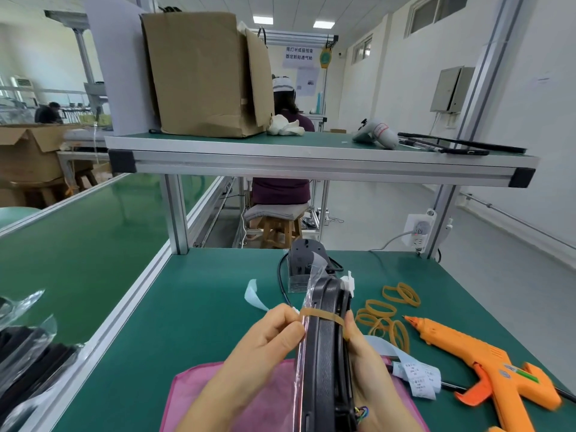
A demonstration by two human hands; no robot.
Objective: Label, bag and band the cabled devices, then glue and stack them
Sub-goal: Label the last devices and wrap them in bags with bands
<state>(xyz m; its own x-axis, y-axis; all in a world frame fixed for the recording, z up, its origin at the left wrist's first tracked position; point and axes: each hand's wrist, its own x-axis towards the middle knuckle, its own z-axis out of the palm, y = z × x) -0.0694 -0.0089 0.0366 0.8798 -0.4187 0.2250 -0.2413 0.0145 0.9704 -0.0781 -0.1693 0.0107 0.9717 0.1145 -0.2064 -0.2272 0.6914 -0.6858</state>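
Observation:
I hold a black cabled device on edge inside a clear plastic bag, low in the middle of the head view. A tan rubber band stretches across its upper part. My left hand pinches the band and bag on the left side. My right hand grips the device's right edge, with the band over its fingertip. Coloured wire ends stick out near the bottom. A second black device with a cable stands further back on the green table.
Several loose rubber bands lie right of the device. An orange glue gun rests at the right, with a strip of printed labels beside it. A pink mat lies under my hands. Bagged devices sit at far left. A person sits beyond the table.

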